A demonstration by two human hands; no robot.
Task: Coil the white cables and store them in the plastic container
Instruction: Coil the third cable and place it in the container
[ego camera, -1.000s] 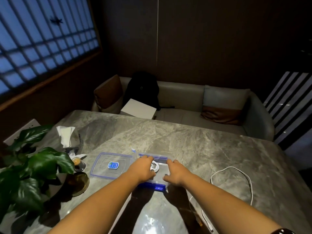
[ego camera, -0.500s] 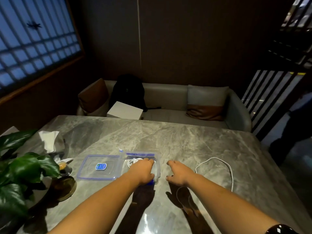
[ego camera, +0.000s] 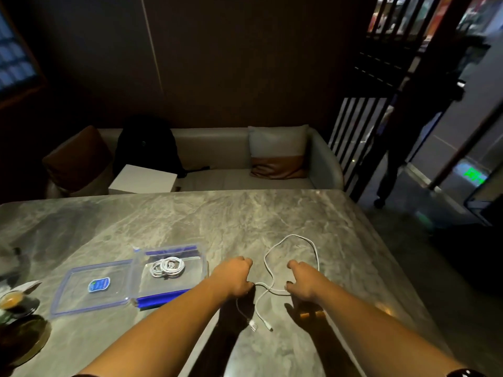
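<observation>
A clear plastic container point(ego camera: 200, 263) with blue clips sits on the grey marble table, and a coiled white cable point(ego camera: 167, 267) lies inside it. Its clear lid point(ego camera: 79, 292) with a blue sticker lies flat just to the left. A loose white cable point(ego camera: 292, 238) forms a big loop on the table to the right of the container, its two plug ends near the front. My left hand point(ego camera: 234, 276) pinches this cable at the left of its crossing. My right hand point(ego camera: 302, 281) pinches it at the right.
The marble table point(ego camera: 245, 213) ends at a right edge near the loop. A small cup point(ego camera: 12, 299) and a dark round dish point(ego camera: 24, 338) stand at the far left. Behind the table is a grey sofa point(ego camera: 223, 159) with cushions, a black bag and a white box.
Both hands left the container and moved right to the loose cable, closing on it. The view swung to the right, so the container now sits left of my hands.
</observation>
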